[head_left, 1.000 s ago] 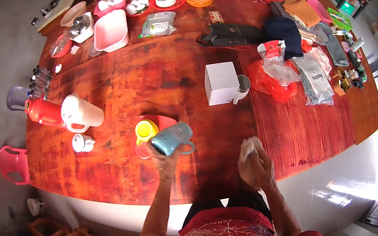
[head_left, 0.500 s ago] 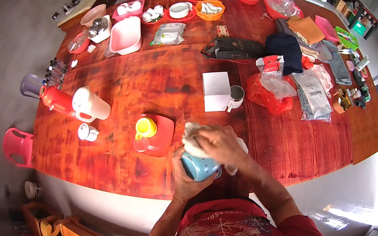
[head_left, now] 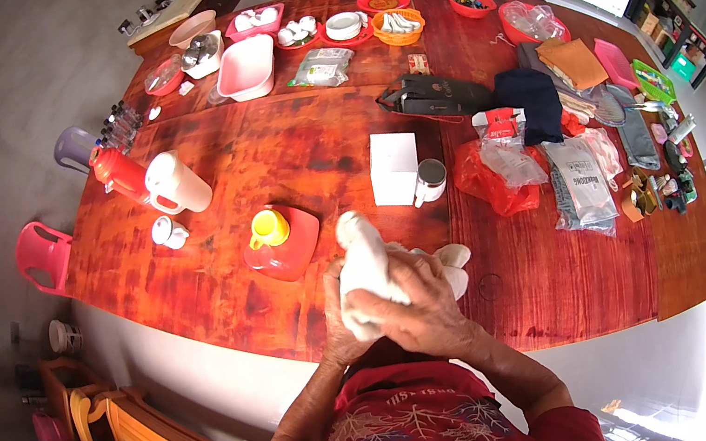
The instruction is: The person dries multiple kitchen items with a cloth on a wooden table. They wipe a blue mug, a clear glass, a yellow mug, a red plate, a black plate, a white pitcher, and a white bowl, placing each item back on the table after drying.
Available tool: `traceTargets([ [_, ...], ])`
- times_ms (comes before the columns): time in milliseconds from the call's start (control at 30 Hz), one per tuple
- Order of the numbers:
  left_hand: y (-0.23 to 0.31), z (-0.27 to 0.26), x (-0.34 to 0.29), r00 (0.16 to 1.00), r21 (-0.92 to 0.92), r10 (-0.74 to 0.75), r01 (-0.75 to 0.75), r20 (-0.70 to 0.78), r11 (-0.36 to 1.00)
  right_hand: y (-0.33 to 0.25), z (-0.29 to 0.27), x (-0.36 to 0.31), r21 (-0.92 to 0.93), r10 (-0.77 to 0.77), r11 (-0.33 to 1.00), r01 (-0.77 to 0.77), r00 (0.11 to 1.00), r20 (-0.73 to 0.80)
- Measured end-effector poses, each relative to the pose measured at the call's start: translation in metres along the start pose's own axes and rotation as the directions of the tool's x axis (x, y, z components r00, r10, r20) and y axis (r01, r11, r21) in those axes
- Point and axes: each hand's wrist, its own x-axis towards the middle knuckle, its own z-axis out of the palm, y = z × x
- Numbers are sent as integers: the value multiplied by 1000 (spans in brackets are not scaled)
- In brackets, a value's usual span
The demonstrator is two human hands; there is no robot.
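At the near edge of the table, my left hand (head_left: pixel 340 322) is closed around a blue mug that the white cloth and my hands now cover. My right hand (head_left: pixel 424 302) grips the white cloth (head_left: pixel 366 261), its fingers pressing the fabric toward my left palm. One bunched end of the cloth sticks up past my hands. Just right of my right hand lies more pale fabric (head_left: pixel 454 267); whether it joins the cloth, I cannot tell. Ahead of my left hand is a red container with a yellow cup-like top (head_left: pixel 269 229). A dark mug (head_left: pixel 430 177) stands beside a white box (head_left: pixel 395 168).
Red (head_left: pixel 118 172) and cream thermos jugs (head_left: pixel 181 185) and a small white cup (head_left: pixel 169 233) are at left. Tubs and dishes, including a pink basin (head_left: pixel 245 69), line the far side. A black bag (head_left: pixel 435 94), plastic bags (head_left: pixel 496 176) and clothes spread across the right.
The blue mug, in plain sight before, is now hidden behind cloth and hands. My right hand has come down with the cloth, which now drapes between both hands.
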Motion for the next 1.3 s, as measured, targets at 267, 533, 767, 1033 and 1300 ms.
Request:
traceTargets([
  [267,31,-7,-15,963,455,214,-265,163,850,20,-19,29,300,164,921,-249,946,281],
  [533,35,-21,-13,978,-34,83,-78,191,996,74,9,-21,741,137,400,-539,835,533],
  [767,24,-24,-11,985,-372,-93,142,147,917,23,-25,-10,802,370,224,-554,809,456],
  [1033,17,-27,-11,988,-247,-63,97,143,964,-18,-32,-19,-114,126,987,-112,985,121],
  [1300,50,-23,-11,954,77,40,-66,296,995,-13,-35,5,174,155,966,-189,969,194],
])
